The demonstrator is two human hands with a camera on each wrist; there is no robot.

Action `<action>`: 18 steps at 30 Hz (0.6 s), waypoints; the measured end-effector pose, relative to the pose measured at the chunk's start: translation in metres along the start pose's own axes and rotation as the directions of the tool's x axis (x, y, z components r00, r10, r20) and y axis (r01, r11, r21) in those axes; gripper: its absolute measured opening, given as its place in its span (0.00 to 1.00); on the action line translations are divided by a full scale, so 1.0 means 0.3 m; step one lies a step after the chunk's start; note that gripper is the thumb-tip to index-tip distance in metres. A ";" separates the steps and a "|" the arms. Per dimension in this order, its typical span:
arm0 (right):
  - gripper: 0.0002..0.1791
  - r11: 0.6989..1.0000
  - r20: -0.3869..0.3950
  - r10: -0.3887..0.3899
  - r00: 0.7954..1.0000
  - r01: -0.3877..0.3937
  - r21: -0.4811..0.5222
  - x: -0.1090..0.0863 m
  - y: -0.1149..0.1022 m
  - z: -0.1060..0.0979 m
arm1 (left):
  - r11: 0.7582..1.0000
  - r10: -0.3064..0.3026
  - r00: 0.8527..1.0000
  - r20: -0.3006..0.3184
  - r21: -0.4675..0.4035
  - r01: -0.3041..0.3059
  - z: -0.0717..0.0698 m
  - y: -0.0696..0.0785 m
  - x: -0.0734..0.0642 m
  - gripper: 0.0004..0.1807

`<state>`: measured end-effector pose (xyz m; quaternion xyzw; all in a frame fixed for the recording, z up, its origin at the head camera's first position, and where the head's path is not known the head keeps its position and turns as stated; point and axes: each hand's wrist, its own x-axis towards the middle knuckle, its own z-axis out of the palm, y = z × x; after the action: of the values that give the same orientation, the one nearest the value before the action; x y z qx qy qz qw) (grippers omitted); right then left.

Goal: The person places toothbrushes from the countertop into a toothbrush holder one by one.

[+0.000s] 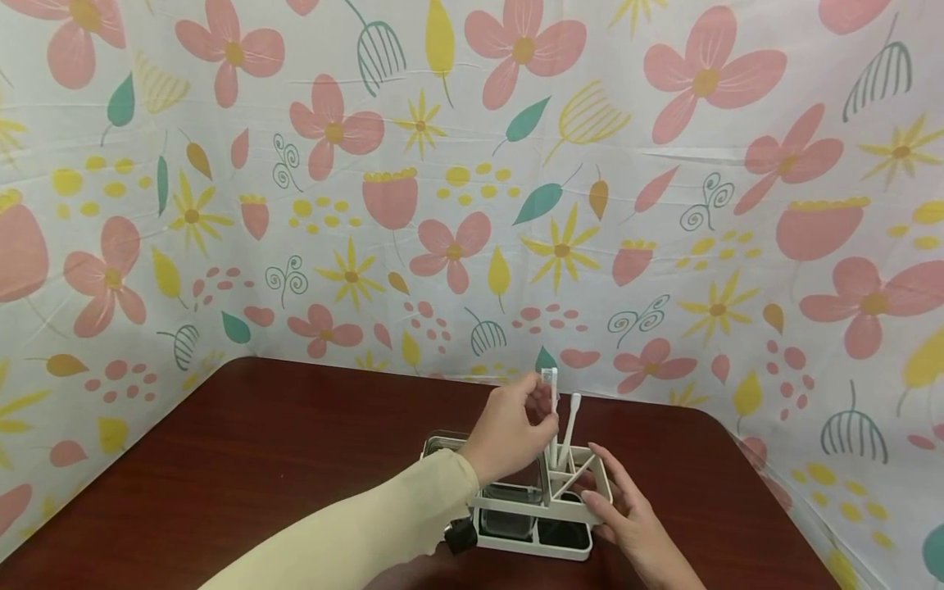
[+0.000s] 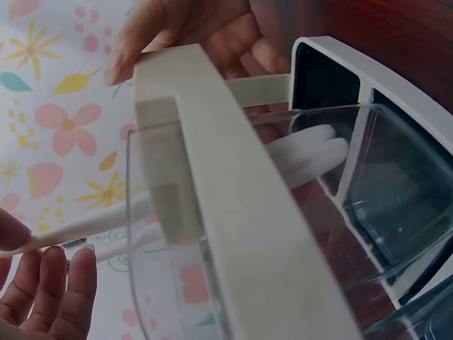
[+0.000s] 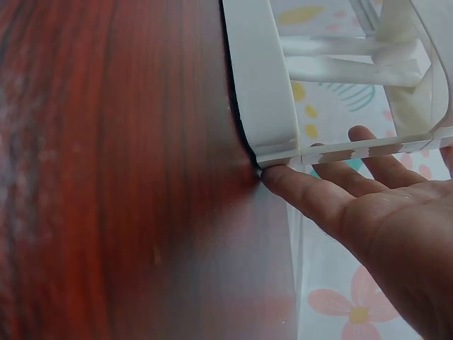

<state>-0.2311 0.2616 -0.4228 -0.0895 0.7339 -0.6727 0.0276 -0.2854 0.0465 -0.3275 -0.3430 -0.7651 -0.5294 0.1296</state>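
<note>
A white two-level toothbrush holder (image 1: pixel 534 510) stands on the table. My left hand (image 1: pixel 512 430) reaches over it and pinches a white toothbrush (image 1: pixel 554 410) near its head, with the handle down in the holder. Dark bristles (image 2: pixel 75 244) show by the left fingertips in the left wrist view. A second white toothbrush (image 1: pixel 570 426) leans just to the right, in the same end. My right hand (image 1: pixel 630 512) grips the holder's right end, thumb in front and fingers behind. In the right wrist view, a right fingertip touches the base's lower corner.
A clear plastic cup (image 2: pixel 403 205) sits in the holder, behind its cream frame in the left wrist view. Dark pads (image 1: pixel 564 533) line the base. The dark red wooden table (image 1: pixel 295 459) meets a flowered cloth (image 1: pixel 442 246) at the back and sides.
</note>
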 end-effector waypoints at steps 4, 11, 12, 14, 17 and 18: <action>0.35 1.000 0.010 -0.021 1.000 0.021 0.006 -0.002 -0.001 0.003 | 0.999 -0.010 1.000 0.021 0.034 0.009 0.013 -0.001 -0.004 0.07; 0.35 1.000 0.007 -0.010 1.000 0.010 0.012 -0.001 -0.001 0.002 | 0.992 -0.028 0.999 0.041 0.121 0.023 0.030 -0.001 -0.011 0.04; 0.35 1.000 0.007 -0.010 1.000 0.010 0.013 -0.001 0.000 0.002 | 0.991 -0.035 0.998 0.044 0.132 0.029 0.031 -0.002 -0.013 0.04; 0.34 1.000 0.004 -0.009 1.000 0.008 0.013 -0.001 0.001 0.001 | 0.987 -0.058 0.997 0.053 0.153 0.049 0.035 -0.004 -0.017 0.03; 0.34 1.000 -0.003 -0.003 1.000 0.003 0.009 -0.001 0.002 0.001 | 0.981 -0.092 0.993 0.070 0.179 0.079 0.040 -0.010 -0.022 0.02; 0.34 1.000 -0.006 -0.002 1.000 0.002 0.007 -0.002 0.002 0.000 | 0.978 -0.099 0.992 0.076 0.191 0.083 0.041 -0.012 -0.023 0.02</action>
<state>-0.2306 0.2616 -0.4235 -0.0884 0.7316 -0.6755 0.0250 -0.2806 0.0541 -0.3390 -0.3160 -0.8312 -0.4454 0.1041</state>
